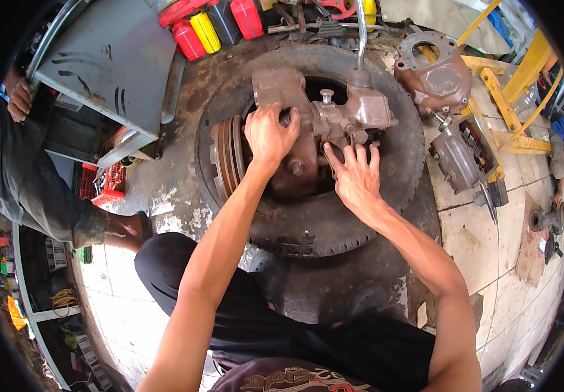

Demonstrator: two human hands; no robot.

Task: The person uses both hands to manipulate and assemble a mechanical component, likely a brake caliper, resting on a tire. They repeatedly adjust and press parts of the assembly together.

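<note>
A brown, oily gearbox [305,166] with a tall metal shift lever [361,39] lies on a black tyre [308,242] on the floor. Stacked round discs [226,157] sit at its left end. My left hand [269,134] rests on the housing's upper left, its fingers curled in by a small dark round part; what they grip, if anything, is unclear. Lower and to the right, my right hand [358,183] lies with fingers spread against the housing, fingertips touching it below a round knob [360,137]. The spots under both sets of fingertips are hidden.
Right of the tyre stand a bell-shaped housing [435,78] and an opened gear case [458,157] with a shaft. A yellow metal frame [517,98] rises behind them. At left is a grey metal cabinet [109,59], with a person's leg [40,189] beside it. Red and yellow containers [205,32] line the back.
</note>
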